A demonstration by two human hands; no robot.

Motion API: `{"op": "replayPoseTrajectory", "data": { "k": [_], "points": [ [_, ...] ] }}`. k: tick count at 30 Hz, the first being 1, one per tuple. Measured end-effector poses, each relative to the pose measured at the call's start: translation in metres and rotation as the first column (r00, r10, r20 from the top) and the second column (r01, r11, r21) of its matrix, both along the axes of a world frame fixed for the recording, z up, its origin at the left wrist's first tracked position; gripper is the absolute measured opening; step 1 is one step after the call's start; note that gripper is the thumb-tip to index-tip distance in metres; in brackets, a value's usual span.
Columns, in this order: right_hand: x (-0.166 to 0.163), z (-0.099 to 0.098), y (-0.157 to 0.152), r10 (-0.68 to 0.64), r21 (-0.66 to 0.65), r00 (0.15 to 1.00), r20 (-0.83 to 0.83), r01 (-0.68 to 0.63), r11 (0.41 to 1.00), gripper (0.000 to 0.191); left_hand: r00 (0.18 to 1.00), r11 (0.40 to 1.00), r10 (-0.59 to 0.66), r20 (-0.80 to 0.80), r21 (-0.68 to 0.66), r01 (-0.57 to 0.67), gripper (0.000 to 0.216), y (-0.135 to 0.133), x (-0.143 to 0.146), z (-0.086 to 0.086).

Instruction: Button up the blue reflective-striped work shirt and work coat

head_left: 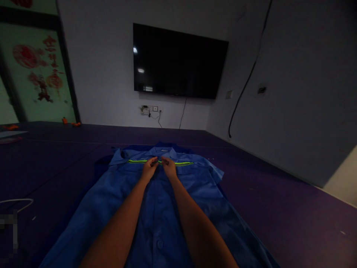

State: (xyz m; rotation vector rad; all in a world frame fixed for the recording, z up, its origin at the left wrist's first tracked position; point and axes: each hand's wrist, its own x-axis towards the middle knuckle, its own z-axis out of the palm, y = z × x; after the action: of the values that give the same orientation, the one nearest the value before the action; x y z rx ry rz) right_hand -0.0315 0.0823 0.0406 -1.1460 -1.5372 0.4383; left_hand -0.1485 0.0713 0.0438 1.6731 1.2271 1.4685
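Note:
A blue work shirt (195, 186) with a yellow-green reflective stripe (184, 163) across the chest lies flat, front up, on a dark purple floor (279, 208), its collar pointing away from me. Both my arms reach out over it. My left hand (149, 168) and my right hand (169, 167) meet at the middle of the chest, just below the collar, at the stripe. The fingers of each hand are pinched together on the shirt's front edge near the top button. A button (160, 243) shows lower down on the front.
A black wall-mounted TV (178, 61) hangs ahead, with sockets (150, 109) and cables below it. A black cable (248, 80) runs down the right wall. A glass door with red paper cut-outs (36, 70) stands at the left. A white cord (16, 203) lies on the floor at left.

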Motion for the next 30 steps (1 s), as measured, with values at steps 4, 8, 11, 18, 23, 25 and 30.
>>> {"op": "replayPoseTrajectory", "data": {
  "k": [4,8,11,18,23,25,30],
  "points": [
    [-0.0027,-0.0023,0.0009,0.021,-0.016,0.991,-0.136,-0.024,1.000,0.032,0.993,0.998,0.025,0.117,-0.052,-0.019,0.038,0.0007,0.0009,-0.0028],
    [-0.0047,-0.0059,0.0010,0.048,-0.047,0.981,-0.189,-0.058,0.997,0.031,0.995,0.997,0.053,0.086,-0.058,-0.048,0.035,0.0047,0.0022,-0.0074],
    [-0.0053,-0.0070,0.0013,0.073,-0.055,0.977,-0.201,-0.085,0.995,0.030,0.996,0.995,0.090,0.012,-0.036,-0.089,0.035,0.0071,0.0022,-0.0091],
    [-0.0064,-0.0063,-0.0006,0.032,-0.034,0.982,-0.184,-0.038,0.999,0.025,0.983,0.987,0.157,-0.094,-0.026,-0.160,0.021,0.0053,0.0000,-0.0074],
    [-0.0039,-0.0035,-0.0052,-0.149,-0.058,0.987,-0.059,0.146,0.988,0.021,0.981,0.986,0.160,-0.109,-0.022,-0.163,0.022,0.0037,-0.0001,-0.0055],
    [-0.0032,-0.0022,-0.0069,-0.188,-0.077,0.982,-0.019,0.187,0.979,0.022,0.982,0.988,0.154,-0.109,-0.016,-0.157,0.022,0.0043,-0.0001,-0.0058],
    [-0.0033,-0.0008,-0.0086,-0.193,-0.108,0.981,0.035,0.196,0.975,0.019,0.983,0.988,0.154,-0.101,-0.015,-0.157,0.020,0.0065,-0.0002,-0.0080]
  ]
}}
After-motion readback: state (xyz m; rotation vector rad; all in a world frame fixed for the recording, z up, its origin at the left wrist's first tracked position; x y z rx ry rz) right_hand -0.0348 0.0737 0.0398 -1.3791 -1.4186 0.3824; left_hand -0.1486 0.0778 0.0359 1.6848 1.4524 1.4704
